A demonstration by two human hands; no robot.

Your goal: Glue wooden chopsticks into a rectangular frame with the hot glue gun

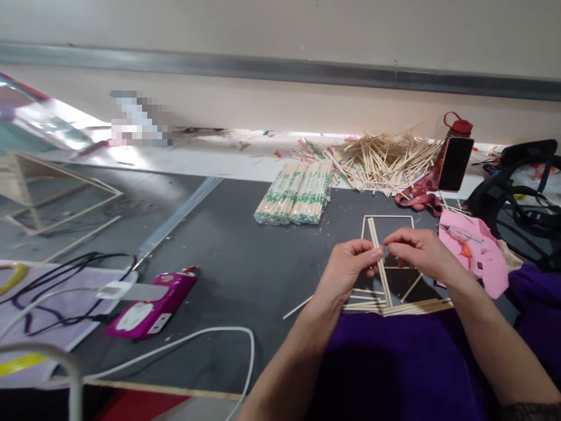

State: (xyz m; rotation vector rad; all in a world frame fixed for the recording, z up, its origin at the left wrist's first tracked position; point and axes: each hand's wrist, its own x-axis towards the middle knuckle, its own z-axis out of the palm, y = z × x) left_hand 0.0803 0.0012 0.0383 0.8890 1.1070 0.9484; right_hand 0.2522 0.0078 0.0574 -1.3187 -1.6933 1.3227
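At the right of centre in the frame, the left hand [344,270] pinches a few slim sticks [383,276] between thumb and forefinger. The sticks lie side by side and slant steeply, upper ends near the wire-thin frame [388,217] on the table [219,257], lower ends by the loose sticks [366,305] at the person's front. They seem to be gripped around the middle so that both ends stay clear and the lengths keep together, perhaps for lining up.

The right hand [421,251] faces them from the right, its thumb and forefinger brought close to each other; whether anything thin sits between those tips, I cannot tell. It probably waits there to steady or adjust the sticks.

Other supplies look placed for easy reach: the wrapped pack [294,193] at upper centre, the heap of sticks [388,158] behind it to the right, and the pink sheet [493,263] beside the right forearm. The phone [456,165] stands upright in front of a red-capped bottle [461,126], which likely props it.

As for the fingers, the pinched sticks pass under the left thumb's tip, running above and below it, while the right fingertips are just beside them; contact there is unclear.
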